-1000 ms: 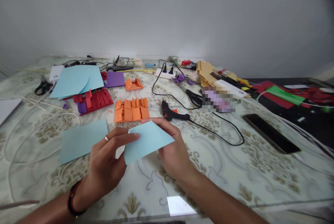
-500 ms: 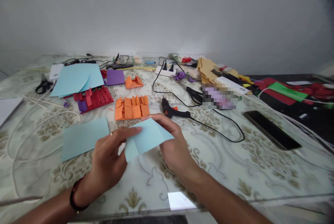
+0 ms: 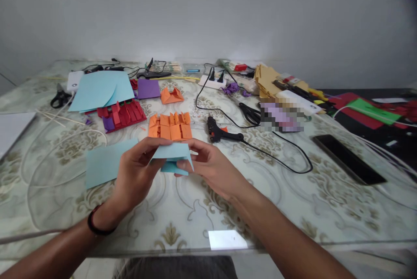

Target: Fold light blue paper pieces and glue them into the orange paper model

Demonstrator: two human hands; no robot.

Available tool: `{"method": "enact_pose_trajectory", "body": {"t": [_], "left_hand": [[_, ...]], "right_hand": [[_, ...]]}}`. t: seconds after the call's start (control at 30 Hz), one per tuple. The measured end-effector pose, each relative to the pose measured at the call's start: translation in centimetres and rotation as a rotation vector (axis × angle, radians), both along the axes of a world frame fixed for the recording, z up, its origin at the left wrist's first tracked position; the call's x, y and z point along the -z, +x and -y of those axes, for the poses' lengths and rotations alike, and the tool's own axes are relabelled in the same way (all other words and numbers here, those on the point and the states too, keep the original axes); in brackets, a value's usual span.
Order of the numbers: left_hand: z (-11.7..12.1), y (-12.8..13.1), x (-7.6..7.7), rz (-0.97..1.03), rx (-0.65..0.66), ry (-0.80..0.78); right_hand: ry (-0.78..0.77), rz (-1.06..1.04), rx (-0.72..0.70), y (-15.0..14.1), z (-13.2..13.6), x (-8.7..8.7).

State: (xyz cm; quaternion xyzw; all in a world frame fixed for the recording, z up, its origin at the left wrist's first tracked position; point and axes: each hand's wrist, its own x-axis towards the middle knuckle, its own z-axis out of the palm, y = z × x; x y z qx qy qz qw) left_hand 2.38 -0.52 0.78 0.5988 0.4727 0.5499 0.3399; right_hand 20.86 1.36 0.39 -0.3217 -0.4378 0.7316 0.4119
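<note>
I have the small folded piece of light-blue paper (image 3: 171, 155) held up just above the patterned glass-topped surface (image 3: 293, 201), near its front edge and just in front of the orange folded-paper block (image 3: 170, 125). My left hand (image 3: 138, 175) has its fingers closed on the paper's left side, thumb on top, and my right hand (image 3: 208, 168) pinches the right side with the fingers curled underneath. The upper flap lies over a darker blue layer below; from this angle I can't quite tell whether the edges line up. To crease it well, I judge both pinches should stay close to the fold line, so the flap cannot slide, and the edges should be matched before any pressure goes on; then a fingertip run outward from the middle would set the fold flat. Pressing it against the surface would likely give a sharper line than working in the air. A flat light-blue sheet (image 3: 104, 162) lies just to the left, partly behind my left hand, and the black glue gun (image 3: 224, 132) with its cord sits to the right, well apart from the fold.
</note>
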Motion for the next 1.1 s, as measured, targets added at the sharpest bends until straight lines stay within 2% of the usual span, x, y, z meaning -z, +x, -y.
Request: {"method": "enact_pose_trajectory", "body": {"t": [0.1, 0.33, 0.5, 0.77, 0.9, 1.0, 1.1], "left_hand": [[-0.2, -0.2, -0.3, -0.045, -0.043, 0.010], [-0.5, -0.6, -0.3, -0.103, -0.054, 0.063], [-0.2, -0.5, -0.1, -0.164, -0.086, 0.113], [-0.3, -1.1, 0.5, -0.216, -0.028, 0.183], [-0.2, -1.2, 0.4, -0.311, -0.041, 0.297], [0.0, -1.2, 0.3, -0.362, -0.005, 0.366], [0.1, -1.0, 0.3, -0.333, 0.050, 0.316]], "right_hand": [[0.065, 0.070, 0.017, 0.0, 0.0, 0.3], [0.198, 0.187, 0.035, 0.1, -0.1, 0.8], [0.196, 0.192, 0.011, -0.1, -0.1, 0.6], [0.185, 0.096, 0.026, 0.0, 0.0, 0.3], [0.120, -0.018, -0.001, 0.4, -0.1, 0.2], [0.082, -0.008, -0.027, 0.5, -0.1, 0.0], [0.064, 0.026, -0.035, 0.5, 0.0, -0.2]]}}
